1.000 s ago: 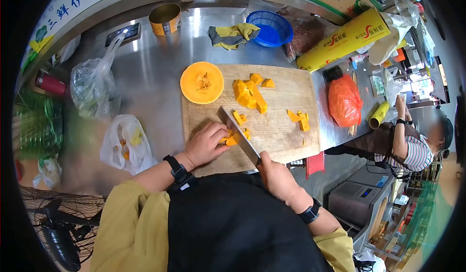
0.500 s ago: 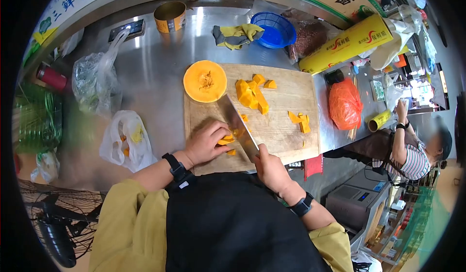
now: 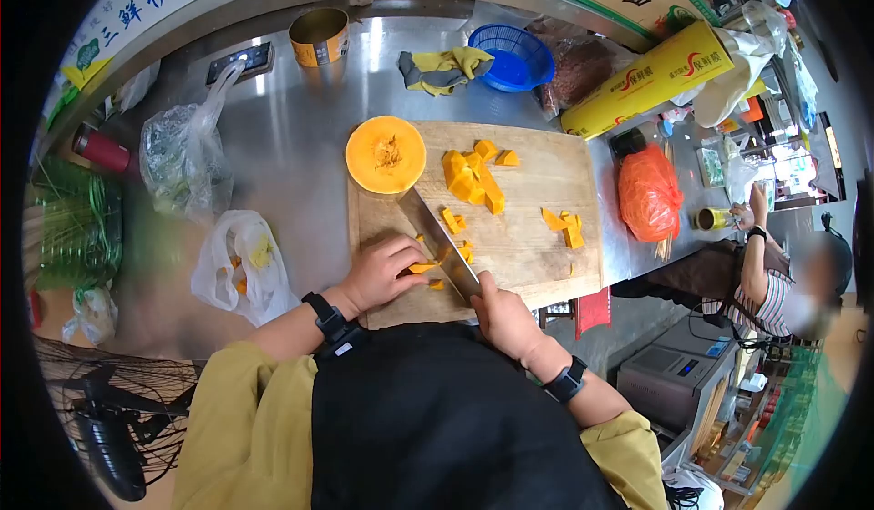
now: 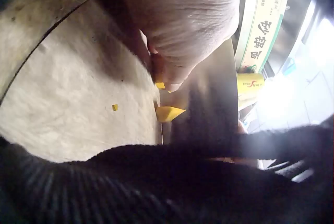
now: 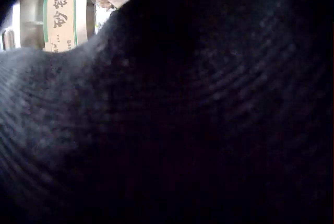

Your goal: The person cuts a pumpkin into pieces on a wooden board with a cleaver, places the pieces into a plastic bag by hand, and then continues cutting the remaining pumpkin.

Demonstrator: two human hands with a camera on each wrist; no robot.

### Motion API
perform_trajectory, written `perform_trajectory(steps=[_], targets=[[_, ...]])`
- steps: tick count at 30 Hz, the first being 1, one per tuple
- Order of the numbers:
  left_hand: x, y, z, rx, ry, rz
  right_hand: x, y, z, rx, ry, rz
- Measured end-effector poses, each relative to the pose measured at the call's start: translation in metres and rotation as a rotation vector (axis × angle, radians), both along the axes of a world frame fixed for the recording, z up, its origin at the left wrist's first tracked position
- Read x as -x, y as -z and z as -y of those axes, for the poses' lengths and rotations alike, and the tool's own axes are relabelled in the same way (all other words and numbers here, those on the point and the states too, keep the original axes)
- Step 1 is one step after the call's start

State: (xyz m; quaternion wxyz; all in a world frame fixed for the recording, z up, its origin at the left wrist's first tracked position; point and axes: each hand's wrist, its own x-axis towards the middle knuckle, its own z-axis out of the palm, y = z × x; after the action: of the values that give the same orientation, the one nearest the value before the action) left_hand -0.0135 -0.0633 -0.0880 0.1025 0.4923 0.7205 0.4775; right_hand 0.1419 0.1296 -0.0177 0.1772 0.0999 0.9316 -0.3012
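On the wooden cutting board (image 3: 537, 169), my right hand (image 3: 507, 317) grips the handle of a cleaver (image 3: 441, 238), its blade slanting up and left. My left hand (image 3: 378, 272), fingers bent, holds a small piece of pumpkin (image 3: 421, 267) against the board beside the blade. In the left wrist view, an orange pumpkin sliver (image 4: 169, 113) lies against the broad blade (image 4: 209, 93), just by the fingertips. A round cut pumpkin (image 3: 386, 153) rests at the board's far left corner. Larger pumpkin chunks (image 3: 473, 182) and small bits (image 3: 571, 230) lie farther right. Dark cloth hides most of the right wrist view.
Left of the board are a white plastic bag (image 3: 246, 264) and a clear bag (image 3: 187, 160). Behind it stand a tin (image 3: 319, 39), a cloth (image 3: 443, 69) and a blue basket (image 3: 510, 57). A red bag (image 3: 648, 191) is at right; another person (image 3: 765, 273) stands beyond.
The cleaver blade has swung slightly and shifted a little left along the pumpkin pieces, uncovering small bits on its right. My left hand stays nearly in place.
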Motion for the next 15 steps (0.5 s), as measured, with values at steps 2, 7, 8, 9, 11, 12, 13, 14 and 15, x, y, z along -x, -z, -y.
perform_trajectory(steps=[2, 7, 8, 9, 11, 12, 13, 14, 15], targets=[[-0.003, 0.000, 0.003, -0.010, -0.009, 0.051, -0.008, -0.004, -0.001, 0.039, 0.008, -0.081], [-0.010, 0.005, 0.012, -0.029, -0.010, -0.041, -0.015, -0.026, 0.005, -0.001, -0.047, 0.026], [-0.012, 0.008, 0.011, -0.027, -0.027, -0.036, -0.014, -0.019, 0.005, -0.051, -0.086, 0.067], [-0.014, 0.010, 0.011, -0.022, -0.044, -0.028, -0.013, -0.012, 0.007, -0.099, -0.126, 0.110], [-0.019, 0.013, 0.013, -0.020, -0.064, -0.036, -0.007, -0.002, 0.012, -0.113, -0.101, 0.053], [-0.019, 0.010, 0.012, -0.024, -0.072, -0.056, -0.001, 0.002, 0.013, -0.112, -0.104, 0.032], [-0.020, 0.008, 0.013, -0.029, -0.074, -0.075, 0.001, 0.003, 0.015, -0.111, -0.102, 0.012], [-0.021, 0.007, 0.013, -0.044, -0.090, -0.082, 0.002, 0.001, 0.014, -0.089, -0.089, 0.012], [-0.021, 0.007, 0.013, -0.045, -0.098, -0.098, 0.002, -0.001, 0.011, -0.068, -0.076, 0.011]])
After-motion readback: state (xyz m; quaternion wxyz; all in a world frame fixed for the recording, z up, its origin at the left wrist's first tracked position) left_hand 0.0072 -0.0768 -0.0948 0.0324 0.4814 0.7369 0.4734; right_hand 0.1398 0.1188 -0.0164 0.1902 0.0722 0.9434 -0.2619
